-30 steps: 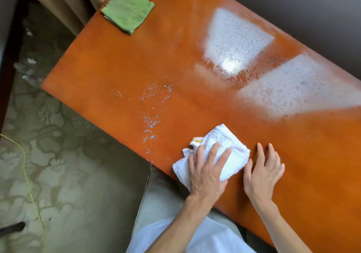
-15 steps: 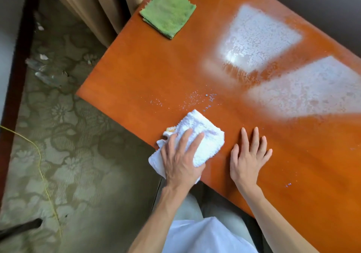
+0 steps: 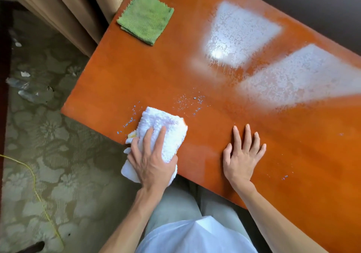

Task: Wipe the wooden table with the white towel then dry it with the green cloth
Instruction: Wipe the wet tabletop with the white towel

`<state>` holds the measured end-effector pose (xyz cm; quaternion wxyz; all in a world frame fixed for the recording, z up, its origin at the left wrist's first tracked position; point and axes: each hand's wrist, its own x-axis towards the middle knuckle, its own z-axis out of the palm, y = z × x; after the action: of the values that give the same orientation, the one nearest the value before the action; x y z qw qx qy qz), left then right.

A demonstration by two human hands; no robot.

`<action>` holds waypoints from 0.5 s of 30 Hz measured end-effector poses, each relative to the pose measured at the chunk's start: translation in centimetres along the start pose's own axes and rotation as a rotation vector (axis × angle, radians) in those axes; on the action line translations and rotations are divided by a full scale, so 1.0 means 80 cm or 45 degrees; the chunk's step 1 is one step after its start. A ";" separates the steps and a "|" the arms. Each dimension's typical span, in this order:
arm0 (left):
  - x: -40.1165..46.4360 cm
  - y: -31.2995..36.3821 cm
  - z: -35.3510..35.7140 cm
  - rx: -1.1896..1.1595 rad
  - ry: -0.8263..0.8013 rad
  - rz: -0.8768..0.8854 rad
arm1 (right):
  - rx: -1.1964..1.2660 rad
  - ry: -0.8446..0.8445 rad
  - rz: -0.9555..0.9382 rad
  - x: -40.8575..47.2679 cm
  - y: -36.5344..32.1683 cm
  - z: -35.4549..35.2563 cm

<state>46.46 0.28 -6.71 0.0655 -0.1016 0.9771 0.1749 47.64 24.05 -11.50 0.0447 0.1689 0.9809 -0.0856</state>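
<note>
Fingers (image 3: 154,141) of left hand (image 3: 151,166) spread over the towel (image 3: 166,129), lying nearly straight and pressing it down, thumb against its right edge; fingers (image 3: 247,135) of right hand (image 3: 242,159) straight and slightly apart, palm flat on the bare tabletop (image 3: 195,81), holding nothing.

Towel: white, folded into a thick wad; sits at the near-left edge of the tabletop, its lower corner hanging past the edge under the left palm; a small yellow patch shows at its left side. Right hand rests to the right of the towel, near but apart from it.

Droplets (image 3: 187,102): scattered, small, bluish-white, just beyond and to the left of the towel; a few more specks further right near the front edge.

Cloth (image 3: 145,26): green, folded square, lies flat at the far-left corner of the tabletop, well apart from both hands.

Tabletop: orange-brown, glossy wood; two pale bright patches (image 3: 240,36) on the far right half, mottled in texture.

Curtain (image 3: 64,12): beige, hangs beside the far-left corner. Floor (image 3: 48,135): patterned green-grey carpet; thin yellow cord (image 3: 39,196) runs across it.
</note>
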 end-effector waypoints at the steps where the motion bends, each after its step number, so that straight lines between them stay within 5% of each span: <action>1: -0.010 0.012 0.005 0.000 -0.014 0.076 | 0.019 -0.011 0.000 0.001 0.000 -0.001; 8: -0.079 0.123 0.058 0.040 -0.197 0.439 | 0.709 -0.042 0.079 -0.005 0.049 -0.033; 12: -0.088 0.179 0.087 -0.039 -0.189 0.669 | 0.714 0.008 0.270 -0.007 0.111 -0.046; 15: -0.071 0.225 0.097 -0.061 -0.237 0.642 | 0.705 0.014 0.359 0.001 0.139 -0.055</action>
<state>48.70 20.56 -7.09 0.1070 0.1598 0.9569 0.2174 51.08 35.21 -8.92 0.0032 0.3095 0.8874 -0.3417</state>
